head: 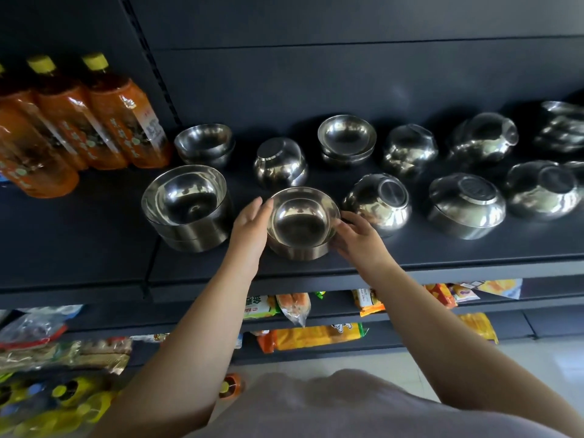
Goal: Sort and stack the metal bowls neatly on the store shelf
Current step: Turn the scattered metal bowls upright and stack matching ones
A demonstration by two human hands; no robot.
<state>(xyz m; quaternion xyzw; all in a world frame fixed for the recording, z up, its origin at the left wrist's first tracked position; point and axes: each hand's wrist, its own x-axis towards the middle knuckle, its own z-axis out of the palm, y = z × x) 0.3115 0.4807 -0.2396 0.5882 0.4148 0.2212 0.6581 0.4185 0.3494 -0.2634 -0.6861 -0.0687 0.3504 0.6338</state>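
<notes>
**Steel on steel — seat the top bowl square**

Steel bowl [301, 216] sits upright in the small stack [298, 248] near the shelf's [442, 260] front edge, between your hands. Your left hand [249, 229] lies flat against its left rim, fingers straight, pressing rather than clutching; your right hand [357, 238] curls its fingers round the right rim. The bowl looks nearly nested but may ride a little high. Ease it down evenly, both sides together, and turn it slightly until the rims run parallel — a tilted bowl will rock. Keep the stack clear of the bigger stack [186, 207] toward the shelf's left end. Many upturned bowls [379, 200] wait along the right, so most sorting remains.
</notes>
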